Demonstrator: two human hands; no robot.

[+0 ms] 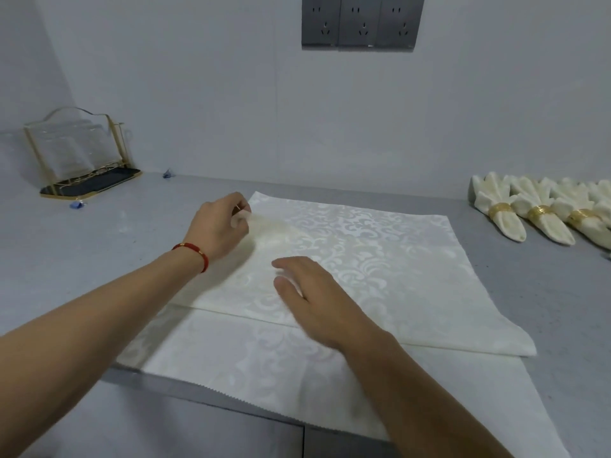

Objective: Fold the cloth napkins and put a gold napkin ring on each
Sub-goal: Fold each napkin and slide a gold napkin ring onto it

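Note:
A cream damask napkin lies spread on the grey counter, on top of another flat napkin whose near edge hangs over the counter's front. My left hand, with a red bracelet on the wrist, pinches the top napkin's far left corner and lifts it a little. My right hand rests flat on the top napkin near its middle, fingers straight. Several folded napkins with gold rings lie in a row at the far right.
A gold wire rack with clear panels stands on a dark tray at the back left. Small blue scraps lie near the wall. Grey wall sockets sit above. The counter's front edge runs under the lower napkin.

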